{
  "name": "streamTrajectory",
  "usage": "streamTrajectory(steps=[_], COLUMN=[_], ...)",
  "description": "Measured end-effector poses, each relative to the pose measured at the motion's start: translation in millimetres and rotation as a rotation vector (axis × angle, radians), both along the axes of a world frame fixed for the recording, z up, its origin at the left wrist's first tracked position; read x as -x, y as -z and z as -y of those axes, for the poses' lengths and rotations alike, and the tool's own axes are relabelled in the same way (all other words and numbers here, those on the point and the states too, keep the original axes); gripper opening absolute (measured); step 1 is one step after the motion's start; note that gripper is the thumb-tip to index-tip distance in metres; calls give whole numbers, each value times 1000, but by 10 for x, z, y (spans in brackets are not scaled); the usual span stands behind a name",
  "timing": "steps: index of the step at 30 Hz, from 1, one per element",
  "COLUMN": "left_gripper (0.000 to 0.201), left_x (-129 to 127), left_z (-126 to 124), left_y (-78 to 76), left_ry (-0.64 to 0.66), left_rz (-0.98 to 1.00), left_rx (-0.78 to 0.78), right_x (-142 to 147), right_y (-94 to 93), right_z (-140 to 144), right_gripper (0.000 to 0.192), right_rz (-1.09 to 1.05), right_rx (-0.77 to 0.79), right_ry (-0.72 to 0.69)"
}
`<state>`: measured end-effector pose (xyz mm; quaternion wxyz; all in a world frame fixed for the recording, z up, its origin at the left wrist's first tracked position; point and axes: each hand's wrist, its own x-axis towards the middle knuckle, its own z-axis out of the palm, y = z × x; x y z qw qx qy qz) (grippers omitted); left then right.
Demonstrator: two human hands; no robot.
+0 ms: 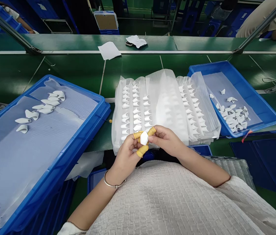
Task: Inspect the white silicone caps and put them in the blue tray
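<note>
Capped fingertips (143, 150) of the left hand (126, 156) and right hand (165, 139) pinch one white piece (144, 138) between them, probably turned for inspection, just before the tray (162, 88) of slotted pieces, bins (79, 130) flanking within reach.

I see a green workbench (133, 70) carrying two blue crates: a large one (79, 143) at my left and a shallower one (253, 94) at my right. Between them lies a stack of clear blister trays (164, 98). Farther back rest a white paper sheet (109, 50) and a crumpled cloth (136, 41).
</note>
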<state>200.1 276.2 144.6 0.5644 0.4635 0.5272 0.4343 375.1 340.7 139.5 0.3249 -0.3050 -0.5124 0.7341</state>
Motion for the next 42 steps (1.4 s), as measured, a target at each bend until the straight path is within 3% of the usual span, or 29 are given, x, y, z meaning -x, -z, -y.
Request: streamTrajectory(steps=[15, 24, 27, 31, 35, 42], left_gripper=[28, 26, 27, 29, 31, 31], left_x=[-6, -5, 12, 4, 1, 20], left_z=[16, 30, 35, 43, 26, 14], left_y=[30, 45, 71, 92, 71, 64], left_ry=[25, 25, 24, 50, 36, -21], left_rz=[60, -385, -308, -8, 188, 235], left_rx=[53, -181, -146, -43, 37, 86], right_x=[-7, 45, 68, 81, 55, 16], right_y=[-26, -84, -49, 3, 2, 7], right_z=[6, 32, 3, -36, -18, 42], right_gripper=[21, 38, 43, 46, 42, 21], right_rz=[4, 430, 344, 220, 171, -45], right_rx=[59, -269, -186, 33, 47, 57], right_ry=[-5, 11, -10, 44, 57, -9])
